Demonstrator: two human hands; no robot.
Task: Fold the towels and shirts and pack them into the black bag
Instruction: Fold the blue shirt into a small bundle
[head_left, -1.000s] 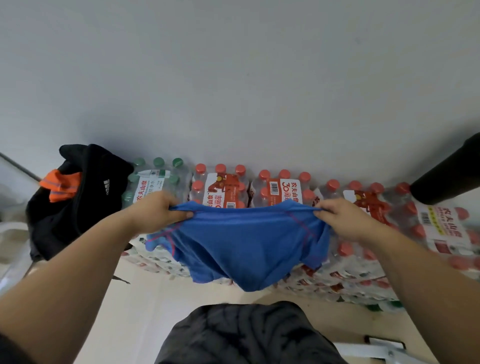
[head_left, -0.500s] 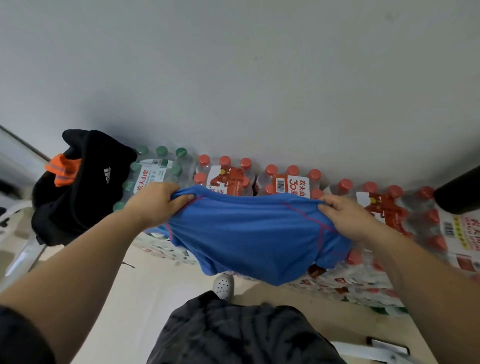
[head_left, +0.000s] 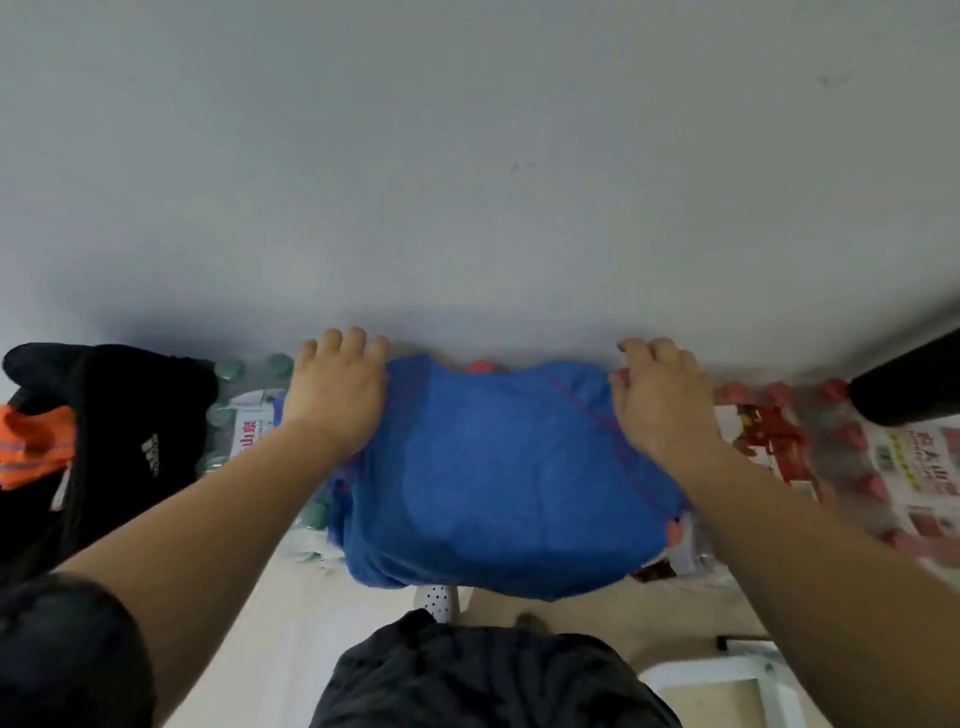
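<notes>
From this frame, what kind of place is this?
Probably a storeroom or back room: shrink-wrapped packs of bottled water stacked on the floor along a bare wall; a blue shirt lies spread on them as a makeshift table.

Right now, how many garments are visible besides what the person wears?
2: blue shirt spread on the water bottle packs under both hands; orange garment in the black bag, left. More may be hidden inside.
</notes>
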